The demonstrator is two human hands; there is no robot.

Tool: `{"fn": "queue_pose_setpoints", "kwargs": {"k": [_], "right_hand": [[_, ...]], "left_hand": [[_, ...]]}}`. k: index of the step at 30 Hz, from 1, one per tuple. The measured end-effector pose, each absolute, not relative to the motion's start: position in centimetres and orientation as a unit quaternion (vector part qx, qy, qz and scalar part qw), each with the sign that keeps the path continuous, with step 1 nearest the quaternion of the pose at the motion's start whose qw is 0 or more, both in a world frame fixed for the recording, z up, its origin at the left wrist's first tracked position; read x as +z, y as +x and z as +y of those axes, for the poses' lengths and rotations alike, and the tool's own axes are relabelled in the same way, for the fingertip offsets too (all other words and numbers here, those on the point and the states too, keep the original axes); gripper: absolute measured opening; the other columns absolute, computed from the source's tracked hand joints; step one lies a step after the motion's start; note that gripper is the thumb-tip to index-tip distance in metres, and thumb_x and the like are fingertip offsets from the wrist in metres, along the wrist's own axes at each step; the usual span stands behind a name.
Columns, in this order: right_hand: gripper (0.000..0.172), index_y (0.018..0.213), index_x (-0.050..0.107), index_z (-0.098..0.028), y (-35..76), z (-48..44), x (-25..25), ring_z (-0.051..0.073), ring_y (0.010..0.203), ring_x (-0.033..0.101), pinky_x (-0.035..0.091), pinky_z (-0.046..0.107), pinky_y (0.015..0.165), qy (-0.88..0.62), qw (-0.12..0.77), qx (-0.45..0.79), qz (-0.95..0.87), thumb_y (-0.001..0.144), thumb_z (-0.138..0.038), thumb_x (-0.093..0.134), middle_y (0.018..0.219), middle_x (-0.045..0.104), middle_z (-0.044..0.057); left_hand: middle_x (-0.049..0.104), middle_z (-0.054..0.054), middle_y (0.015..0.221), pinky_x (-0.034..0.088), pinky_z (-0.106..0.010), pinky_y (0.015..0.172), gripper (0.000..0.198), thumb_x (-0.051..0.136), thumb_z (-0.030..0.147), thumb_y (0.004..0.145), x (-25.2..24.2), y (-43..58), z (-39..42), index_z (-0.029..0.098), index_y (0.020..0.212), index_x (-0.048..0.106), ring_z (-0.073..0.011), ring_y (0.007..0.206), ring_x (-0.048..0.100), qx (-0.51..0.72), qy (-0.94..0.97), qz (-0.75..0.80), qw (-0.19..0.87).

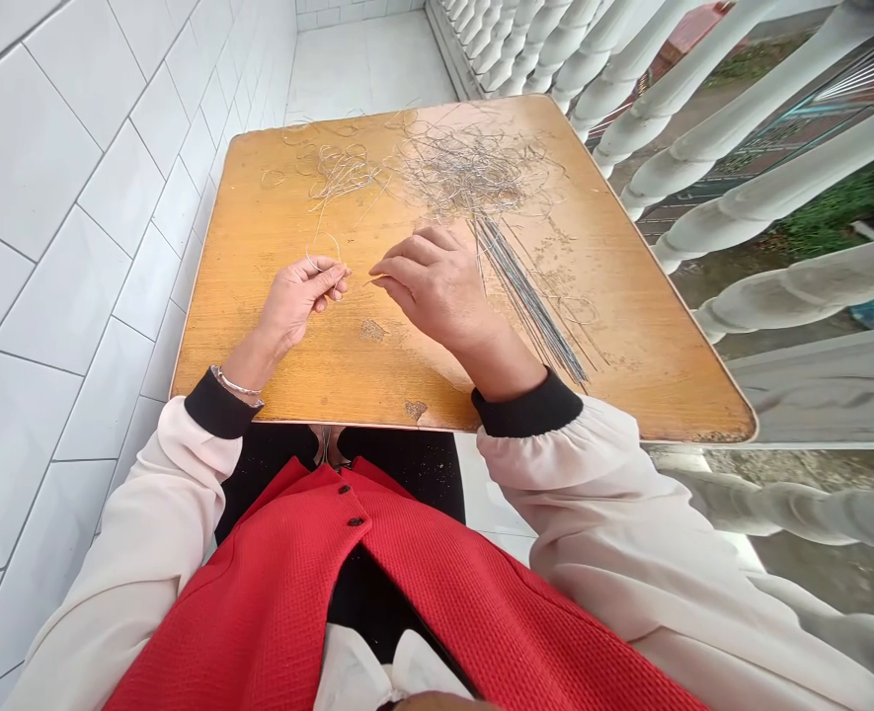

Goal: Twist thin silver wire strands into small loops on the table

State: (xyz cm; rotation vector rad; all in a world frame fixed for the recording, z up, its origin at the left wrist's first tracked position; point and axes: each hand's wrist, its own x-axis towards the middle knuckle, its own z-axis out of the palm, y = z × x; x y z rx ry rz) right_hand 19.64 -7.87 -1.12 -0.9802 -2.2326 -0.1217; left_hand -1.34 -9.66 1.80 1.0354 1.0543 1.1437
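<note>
My left hand pinches a thin pale wire whose loop curves up above the fingers. To its right, my right hand is closed with thumb and fingertips together on a fine strand at its tips; the strand is too thin to make out well. A narrow gap lies between the two hands, over the wooden table. Just beyond the right hand lies a bundle of straight grey wires, slanting toward the table's front right.
A large tangle of thin wire covers the far middle of the wooden table, with a smaller heap of pale wire loops left of it. A white tiled wall rises at left; white balusters line the right.
</note>
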Motion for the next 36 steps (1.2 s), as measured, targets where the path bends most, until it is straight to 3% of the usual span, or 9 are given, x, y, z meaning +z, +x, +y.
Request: {"fn": "queue_pose_setpoints", "kwargs": {"k": [8, 14, 24, 31, 36], "right_hand": [[0.035, 0.097, 0.077, -0.025, 19.5, -8.0, -1.4, 0.025, 0.086, 0.058, 0.051, 0.043, 0.083, -0.366, 0.323, -0.024, -0.872, 0.11, -0.033, 0.045, 0.09, 0.069, 0.009], [0.034, 0.099, 0.078, -0.025, 19.3, -8.0, -1.7, 0.026, 0.088, 0.058, 0.049, 0.044, 0.084, -0.367, 0.322, -0.015, -0.873, 0.109, -0.031, 0.046, 0.093, 0.07, 0.009], [0.029, 0.097, 0.077, -0.023, 19.1, -8.5, -1.8, 0.022, 0.088, 0.065, 0.051, 0.038, 0.079, -0.392, 0.369, 0.016, -0.842, 0.107, -0.031, 0.051, 0.096, 0.071, 0.009], [0.017, 0.086, 0.072, -0.023, 18.5, -9.0, -1.5, 0.02, 0.079, 0.065, 0.052, 0.038, 0.079, -0.444, 0.434, 0.13, -0.773, 0.098, -0.025, 0.06, 0.086, 0.071, 0.007], [0.02, 0.075, 0.066, -0.022, 17.5, -9.4, -1.1, 0.013, 0.054, 0.052, 0.046, 0.032, 0.058, -0.482, 0.458, 0.347, -0.662, 0.09, -0.033, 0.073, 0.065, 0.062, 0.0]], "left_hand": [[0.073, 0.002, 0.073, 0.037, -0.015, 0.054, 0.02, 0.072, 0.015, 0.099, 1.3, -1.7, -9.5, 0.016, 0.078, 0.071, -0.0026, 0.062, 0.063, 0.509, 0.441, 0.443, 0.591], [0.078, -0.001, 0.086, 0.042, -0.017, 0.059, 0.016, 0.077, 0.023, 0.096, 1.4, -1.5, -9.6, 0.017, 0.083, 0.069, -0.0076, 0.076, 0.074, 0.501, 0.443, 0.441, 0.598], [0.073, 0.001, 0.073, 0.037, -0.015, 0.053, 0.02, 0.068, 0.008, 0.097, 1.0, -1.6, -9.4, 0.016, 0.079, 0.071, -0.0025, 0.06, 0.058, 0.501, 0.432, 0.438, 0.609], [0.08, -0.003, 0.096, 0.048, -0.018, 0.071, 0.01, 0.074, 0.024, 0.097, 0.8, -1.6, -9.4, 0.018, 0.09, 0.074, -0.0085, 0.087, 0.075, 0.505, 0.399, 0.432, 0.632], [0.081, -0.002, 0.095, 0.047, -0.017, 0.072, 0.014, 0.072, 0.023, 0.099, 0.5, -1.4, -9.6, 0.018, 0.086, 0.074, -0.0079, 0.087, 0.073, 0.514, 0.404, 0.413, 0.634]]}}
